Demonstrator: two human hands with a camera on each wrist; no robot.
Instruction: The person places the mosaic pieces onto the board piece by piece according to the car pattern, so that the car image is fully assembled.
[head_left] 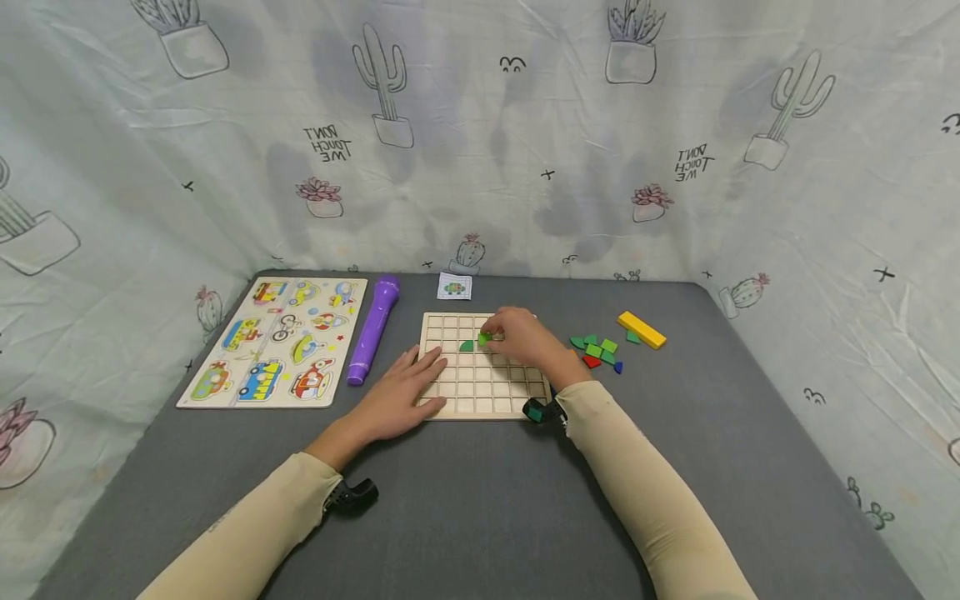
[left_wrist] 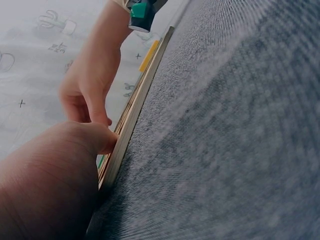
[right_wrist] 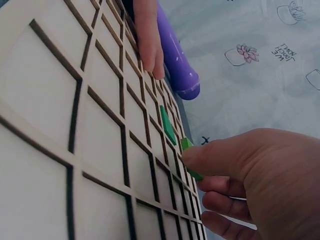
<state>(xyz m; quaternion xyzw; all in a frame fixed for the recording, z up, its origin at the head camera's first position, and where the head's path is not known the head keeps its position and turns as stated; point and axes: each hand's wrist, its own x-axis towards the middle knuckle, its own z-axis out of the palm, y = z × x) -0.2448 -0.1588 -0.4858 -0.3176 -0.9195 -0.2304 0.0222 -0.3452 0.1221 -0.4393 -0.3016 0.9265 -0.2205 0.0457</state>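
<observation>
A wooden grid board (head_left: 480, 408) lies flat on the grey table, divided into many small square cells. My left hand (head_left: 397, 398) rests on its left edge, fingers spread and straight. Over the upper middle of the grid, my right hand (head_left: 525, 337) pinches a light green tile (right_wrist: 186, 143) between thumb and fingers. Just left of that tile, a darker green tile (head_left: 467, 346) with a curved side sits in a cell. From the left wrist view, the left thumb lies on the board's near rim; the held tile is hidden there.
Right of the board lie several loose green, red and blue tiles (head_left: 593, 351) and a yellow bar (head_left: 642, 329). A small picture card (head_left: 454, 287) lies behind the board. To the left are a purple microphone-shaped object (head_left: 373, 329) and a vehicle puzzle board (head_left: 225, 400).
</observation>
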